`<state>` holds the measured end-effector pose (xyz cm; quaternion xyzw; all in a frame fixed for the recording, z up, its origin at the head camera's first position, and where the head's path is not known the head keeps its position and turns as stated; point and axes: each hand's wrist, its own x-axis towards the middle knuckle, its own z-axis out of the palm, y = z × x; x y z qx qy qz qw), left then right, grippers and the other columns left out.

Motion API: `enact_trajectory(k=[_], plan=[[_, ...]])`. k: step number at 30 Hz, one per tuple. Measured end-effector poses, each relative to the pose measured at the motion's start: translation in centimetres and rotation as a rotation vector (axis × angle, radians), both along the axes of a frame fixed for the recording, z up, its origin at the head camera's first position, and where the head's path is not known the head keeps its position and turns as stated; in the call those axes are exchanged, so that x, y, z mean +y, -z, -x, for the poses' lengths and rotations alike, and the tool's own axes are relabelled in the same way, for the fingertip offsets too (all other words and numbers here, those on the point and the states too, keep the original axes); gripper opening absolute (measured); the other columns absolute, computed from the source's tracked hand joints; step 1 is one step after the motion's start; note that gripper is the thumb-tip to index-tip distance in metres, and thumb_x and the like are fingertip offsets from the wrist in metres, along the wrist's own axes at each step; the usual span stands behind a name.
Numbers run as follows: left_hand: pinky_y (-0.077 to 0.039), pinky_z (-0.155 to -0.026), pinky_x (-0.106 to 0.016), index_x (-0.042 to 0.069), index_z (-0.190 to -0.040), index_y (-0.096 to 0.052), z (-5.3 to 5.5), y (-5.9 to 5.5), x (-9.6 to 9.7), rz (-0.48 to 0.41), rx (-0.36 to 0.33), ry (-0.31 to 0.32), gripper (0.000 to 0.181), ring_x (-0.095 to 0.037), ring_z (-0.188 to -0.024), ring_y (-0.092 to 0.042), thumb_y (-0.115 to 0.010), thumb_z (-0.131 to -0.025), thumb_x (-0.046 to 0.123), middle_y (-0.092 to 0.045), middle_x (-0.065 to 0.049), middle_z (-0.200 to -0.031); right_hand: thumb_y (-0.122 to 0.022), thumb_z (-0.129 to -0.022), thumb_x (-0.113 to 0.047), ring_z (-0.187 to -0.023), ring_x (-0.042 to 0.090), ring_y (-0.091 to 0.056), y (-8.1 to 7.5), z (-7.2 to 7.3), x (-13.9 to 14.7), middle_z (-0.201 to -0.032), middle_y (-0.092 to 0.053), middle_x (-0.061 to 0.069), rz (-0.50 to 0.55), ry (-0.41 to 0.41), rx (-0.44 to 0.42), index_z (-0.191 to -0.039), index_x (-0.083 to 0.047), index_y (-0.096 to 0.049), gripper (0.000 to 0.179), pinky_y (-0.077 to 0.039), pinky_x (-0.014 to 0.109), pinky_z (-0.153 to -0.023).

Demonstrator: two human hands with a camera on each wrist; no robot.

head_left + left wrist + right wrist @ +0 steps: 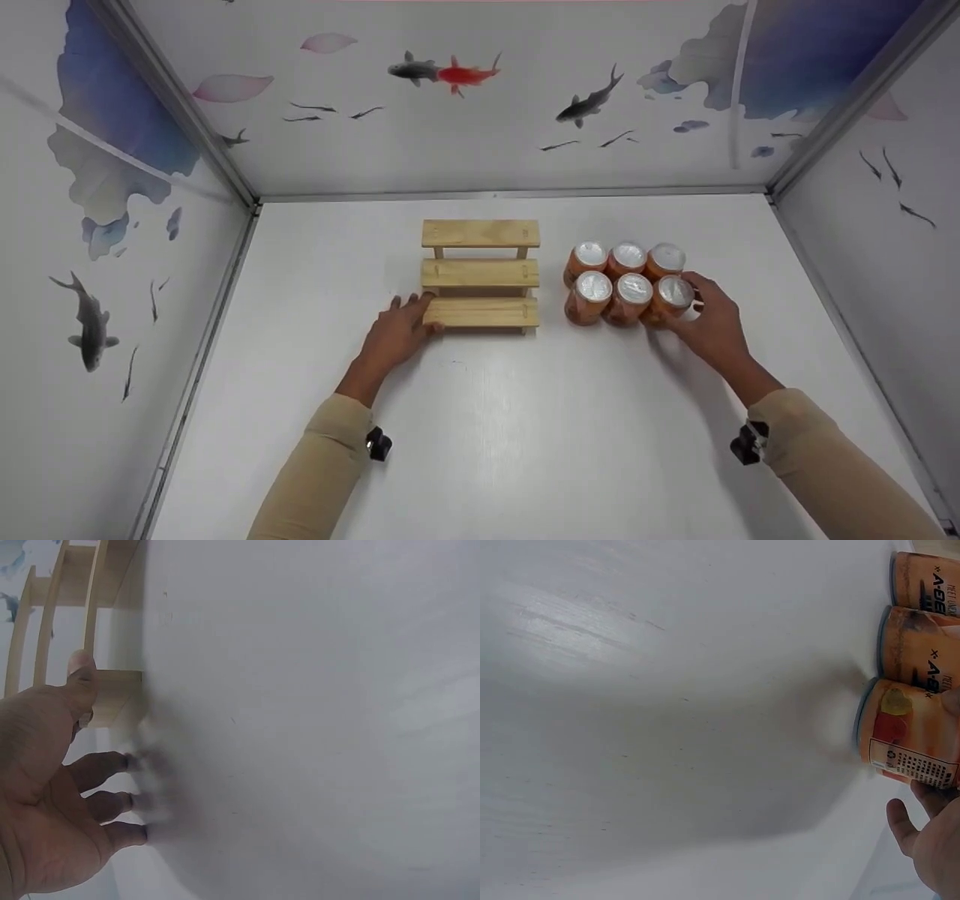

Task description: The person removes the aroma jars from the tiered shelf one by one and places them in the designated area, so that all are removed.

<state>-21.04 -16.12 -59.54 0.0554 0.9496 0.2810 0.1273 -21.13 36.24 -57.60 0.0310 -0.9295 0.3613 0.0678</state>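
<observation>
A three-step wooden display rack (480, 273) stands on the white table. At the left end of its lowest step is my left hand (397, 330); thumb and index finger pinch the board's end, and the other fingers (112, 804) spread down toward the tabletop. To the right of the rack, several orange cans with silver tops stand upright in two rows, close together. My right hand (712, 319) holds the front right can (673, 294), thumb at its front and fingers on its far right side. In the right wrist view that can (907, 731) shows printed text and stands on the table.
White panels with painted fish (465, 73) enclose the table at the back, left and right. A metal edge strip (495, 196) runs along the table's back. Bare white tabletop (510, 442) lies between my forearms. A small black device (379, 444) sits at each wrist.
</observation>
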Motion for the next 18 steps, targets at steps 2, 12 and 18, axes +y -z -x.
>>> enact_trajectory(k=[2, 12, 18], plan=[[-0.026, -0.133, -0.073, 0.021, -0.173, -0.040, 0.0, 0.1, 0.0, 0.009, 0.001, 0.004, 0.073, -0.053, -0.167, -0.027, -0.061, -0.111, 0.052, -0.036, -0.024, -0.177, -0.088, -0.095, -0.013, -0.139, 0.050, -0.060, 0.0, -0.1, 0.0, -0.158, -0.058, 0.028, 0.002, -0.002, -0.005, -0.158, 0.001, -0.051, 0.075, -0.055, 0.067, -0.106], [-0.034, -0.130, -0.071, 0.019, -0.170, -0.045, 0.1, -0.2, -1.0, 0.017, 0.060, 0.022, 0.077, -0.052, -0.164, -0.036, -0.064, -0.108, 0.059, -0.046, -0.016, -0.174, -0.090, -0.093, -0.012, -0.147, 0.052, -0.055, 0.1, -0.5, -0.5, -0.153, -0.060, 0.032, -0.054, -0.013, 0.039, -0.156, 0.003, -0.053, 0.074, -0.044, 0.072, -0.121], [-0.031, -0.130, -0.074, 0.019, -0.174, -0.037, 0.7, -1.4, -2.7, 0.093, 0.170, -0.050, 0.085, -0.054, -0.163, -0.037, -0.057, -0.108, 0.068, -0.042, -0.018, -0.177, -0.091, -0.094, -0.023, -0.144, 0.054, -0.056, -0.2, -0.5, -0.9, -0.156, -0.058, 0.031, -0.149, -0.014, 0.117, -0.158, 0.000, -0.054, 0.078, -0.046, 0.077, -0.115]])
